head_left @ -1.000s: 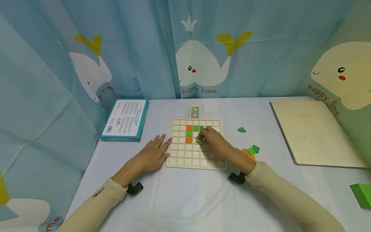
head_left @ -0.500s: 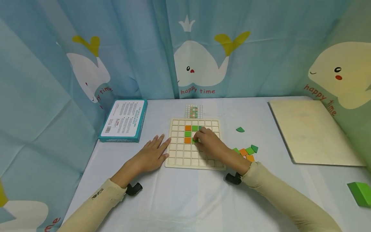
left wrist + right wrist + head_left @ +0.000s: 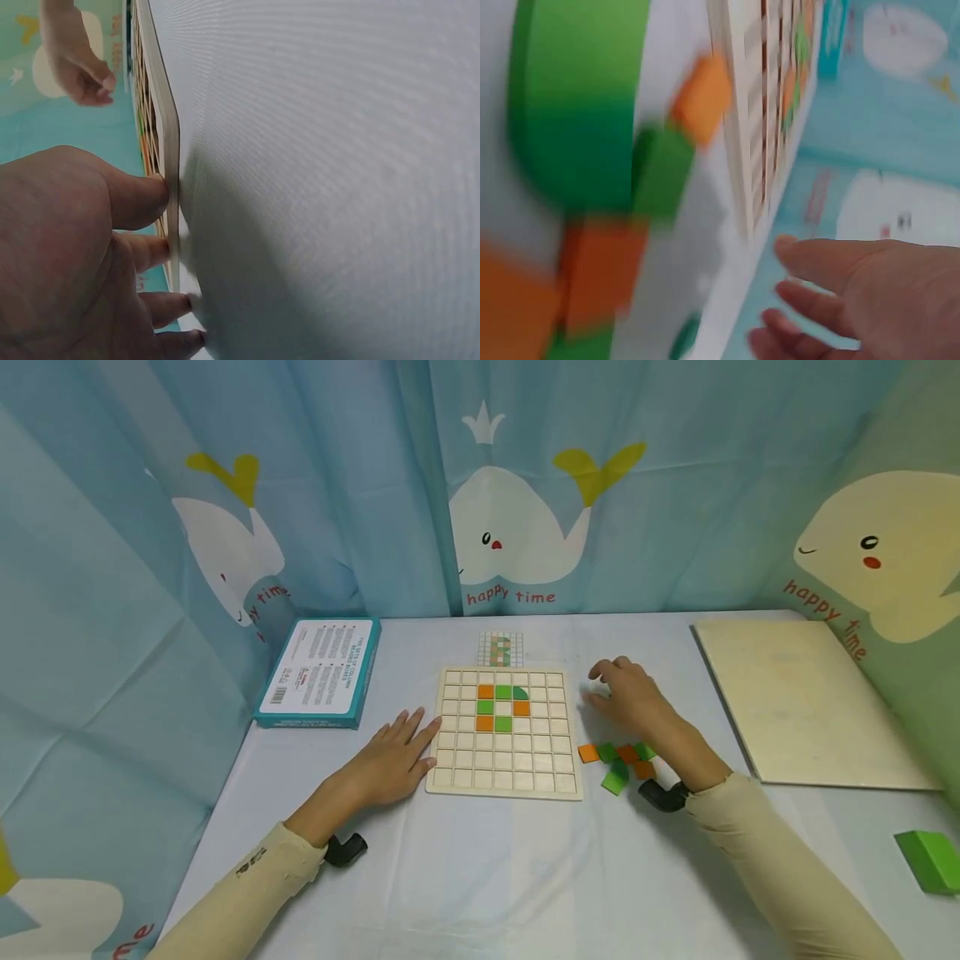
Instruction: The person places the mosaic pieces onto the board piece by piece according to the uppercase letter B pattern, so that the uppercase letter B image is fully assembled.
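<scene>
A wooden grid board (image 3: 495, 760) lies on the white table with orange and green tiles in its upper middle cells. Among them are a green square tile (image 3: 503, 724) and a dark green quarter-round tile (image 3: 521, 693). My left hand (image 3: 396, 758) rests at the board's left edge, thumb and fingertips along the rim in the left wrist view. To the right of the board, my right hand (image 3: 630, 697) hovers above the table, fingers loosely bent, nothing between them. A loose dark green piece (image 3: 684, 337) lies on the table close to its fingertips in the right wrist view.
Several loose orange and green tiles (image 3: 615, 782) lie right of the board. A small printed grid card (image 3: 500, 649) sits behind it. There is a teal box (image 3: 318, 672) at the left, a wooden panel (image 3: 813, 702) at the right and a green block (image 3: 928, 862) near the right edge.
My right hand has let go of the green square tile in a cell beside the lower orange one and moved right, off the board. My left hand has stayed at the edge.
</scene>
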Demonstrator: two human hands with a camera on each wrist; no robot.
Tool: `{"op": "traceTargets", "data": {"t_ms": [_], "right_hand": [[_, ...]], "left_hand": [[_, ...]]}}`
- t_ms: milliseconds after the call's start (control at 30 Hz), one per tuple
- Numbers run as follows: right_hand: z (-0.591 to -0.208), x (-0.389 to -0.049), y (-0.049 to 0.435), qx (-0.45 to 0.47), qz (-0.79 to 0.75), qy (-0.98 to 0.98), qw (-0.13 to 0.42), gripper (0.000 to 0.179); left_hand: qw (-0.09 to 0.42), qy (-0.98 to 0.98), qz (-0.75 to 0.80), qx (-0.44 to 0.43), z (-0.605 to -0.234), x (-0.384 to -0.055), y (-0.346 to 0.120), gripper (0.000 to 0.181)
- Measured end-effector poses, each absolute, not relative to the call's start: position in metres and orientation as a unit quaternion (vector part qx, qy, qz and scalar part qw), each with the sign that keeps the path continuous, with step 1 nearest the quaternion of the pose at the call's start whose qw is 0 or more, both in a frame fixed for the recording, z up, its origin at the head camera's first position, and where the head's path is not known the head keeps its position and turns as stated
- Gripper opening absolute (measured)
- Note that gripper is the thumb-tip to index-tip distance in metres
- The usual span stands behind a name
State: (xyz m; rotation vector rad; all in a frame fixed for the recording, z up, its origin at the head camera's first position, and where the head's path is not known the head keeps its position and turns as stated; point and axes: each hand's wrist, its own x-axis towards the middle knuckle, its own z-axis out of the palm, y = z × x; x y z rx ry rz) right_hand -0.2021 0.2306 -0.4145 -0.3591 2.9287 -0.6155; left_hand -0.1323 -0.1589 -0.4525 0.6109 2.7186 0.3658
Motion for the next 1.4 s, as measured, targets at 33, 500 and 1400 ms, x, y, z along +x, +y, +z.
{"op": "traceTargets", "data": {"t_ms": [33,500,1400], "right_hand": [[-0.413,-0.204,0.238,-0.103,-0.196,0.972,0.074,0.043],[-0.433,-0.209,0.259,-0.102,-0.199,0.970,0.095,0.030],[-0.442,-0.201,0.254,-0.133,-0.238,0.960,0.070,0.026]], "left_hand": [[0.166,0.954,0.128,0.214,-0.452,-0.132,-0.159,0.067],[0.163,0.953,0.130,0.219,-0.451,-0.132,-0.158,0.066],[0.166,0.955,0.124,0.213,-0.450,-0.132,-0.157,0.067]]}}
